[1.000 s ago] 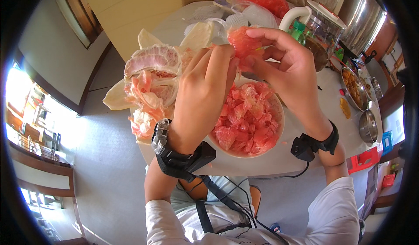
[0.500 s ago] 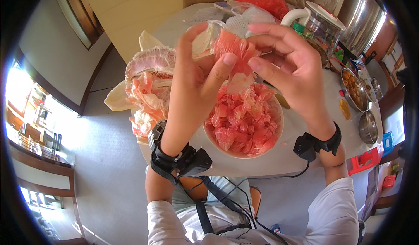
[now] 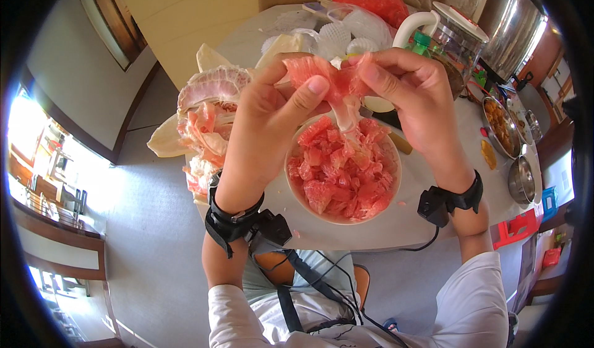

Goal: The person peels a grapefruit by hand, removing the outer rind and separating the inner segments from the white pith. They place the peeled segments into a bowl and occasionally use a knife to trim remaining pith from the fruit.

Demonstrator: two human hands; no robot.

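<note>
- The left hand (image 3: 266, 116) pinches one end of a pink fruit (image 3: 337, 85), with its thumb on the near side.
- The right hand (image 3: 414, 94) pinches the other end; its thumb and first finger press on the fruit too.
- So the fruit sits right between the two hands. Its long way runs from left to right, and no hand is nearer, as both touch it.
- A thin pale skin (image 3: 348, 114) hangs down from the middle, toward the bowl (image 3: 344, 221). I cannot tell if its tip touches the bits (image 3: 343, 178).
- The bowl is on the table (image 3: 421, 178), below the hands and closer to the body. Pink bits are heaped in it.
- The peel (image 3: 213, 91) lies left of the left hand.
</note>
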